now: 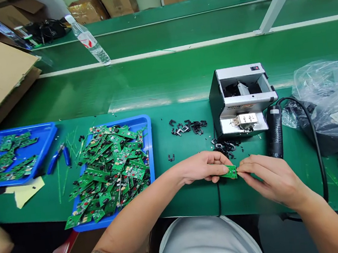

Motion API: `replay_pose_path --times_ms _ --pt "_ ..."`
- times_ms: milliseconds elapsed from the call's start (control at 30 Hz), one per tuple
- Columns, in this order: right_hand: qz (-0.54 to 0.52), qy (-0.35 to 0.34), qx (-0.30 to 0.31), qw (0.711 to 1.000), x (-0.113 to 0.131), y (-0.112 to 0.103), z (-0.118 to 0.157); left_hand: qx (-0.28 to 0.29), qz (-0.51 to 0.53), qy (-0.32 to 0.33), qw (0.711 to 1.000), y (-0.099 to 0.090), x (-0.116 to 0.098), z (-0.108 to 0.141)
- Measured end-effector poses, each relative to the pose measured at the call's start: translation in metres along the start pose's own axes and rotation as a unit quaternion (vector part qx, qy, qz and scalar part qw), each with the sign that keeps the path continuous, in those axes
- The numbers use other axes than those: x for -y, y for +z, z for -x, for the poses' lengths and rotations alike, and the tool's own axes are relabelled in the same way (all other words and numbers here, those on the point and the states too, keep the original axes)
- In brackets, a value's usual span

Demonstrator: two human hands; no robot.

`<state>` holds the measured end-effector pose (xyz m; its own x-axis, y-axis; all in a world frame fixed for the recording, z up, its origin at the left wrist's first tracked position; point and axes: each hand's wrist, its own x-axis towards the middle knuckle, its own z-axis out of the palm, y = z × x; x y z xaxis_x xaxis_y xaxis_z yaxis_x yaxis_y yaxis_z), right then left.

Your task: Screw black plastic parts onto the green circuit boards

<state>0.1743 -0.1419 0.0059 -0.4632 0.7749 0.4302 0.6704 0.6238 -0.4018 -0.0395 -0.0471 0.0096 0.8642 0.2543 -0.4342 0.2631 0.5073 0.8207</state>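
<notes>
A small green circuit board [232, 172] is pinched between the thumb and fingers of my left hand [207, 166], above the front of the green bench. My right hand [270, 175] is closed, with thumb and fingertips pressed together at the board's right end. Whatever lies between those fingertips is too small or hidden to tell. Just beyond my hands, small black plastic clips [226, 147] lie in front of a silver and black machine [242, 102]. More black clips [189, 127] are scattered to its left.
A blue tray [150, 145] heaped with circuit boards stands left; another blue tray [51, 131] holds fewer. Blue-handled cutters [55, 159] lie between them. Right of the machine are a black cylindrical tool [275, 133], a cable [316, 144] and plastic bags [330, 101]. A water bottle [89, 41] stands behind.
</notes>
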Motion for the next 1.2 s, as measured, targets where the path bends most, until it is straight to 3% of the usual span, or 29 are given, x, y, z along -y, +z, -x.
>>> replay_pose_path --times_ms 333,500,567,633,733,833,933,1033,1200 --pt "-0.012 0.001 0.001 1.0 0.0 0.0 0.002 0.0 0.012 -0.012 1.0 0.001 0.0 0.0" --pt "-0.022 0.051 -0.031 0.998 0.0 0.008 0.005 -0.044 -0.013 0.014 0.999 0.006 0.001 0.0" --pt "-0.002 0.105 -0.047 0.993 -0.004 0.001 0.007 -0.073 -0.025 0.028 0.997 0.006 -0.002 0.0" --pt "0.049 0.208 -0.086 0.973 -0.014 -0.013 0.011 -0.116 -0.036 0.038 0.992 0.002 -0.009 0.0" --pt "0.141 0.393 -0.13 0.899 -0.043 -0.034 0.017 -0.185 -0.054 0.043 0.98 -0.011 -0.024 -0.004" --pt "0.154 0.502 -0.089 0.846 -0.076 -0.038 0.022 -0.22 -0.052 0.053 0.973 -0.024 -0.041 -0.011" --pt "0.116 0.552 -0.093 0.821 -0.098 -0.025 0.025 -0.231 -0.053 0.042 0.971 -0.031 -0.052 -0.02" --pt "0.011 0.556 -0.131 0.821 -0.107 -0.013 0.029 -0.229 -0.054 0.017 0.972 -0.033 -0.054 -0.027" --pt "-0.248 0.452 -0.223 0.827 -0.09 -0.026 0.027 -0.217 -0.045 0.004 0.975 -0.035 -0.053 -0.031"
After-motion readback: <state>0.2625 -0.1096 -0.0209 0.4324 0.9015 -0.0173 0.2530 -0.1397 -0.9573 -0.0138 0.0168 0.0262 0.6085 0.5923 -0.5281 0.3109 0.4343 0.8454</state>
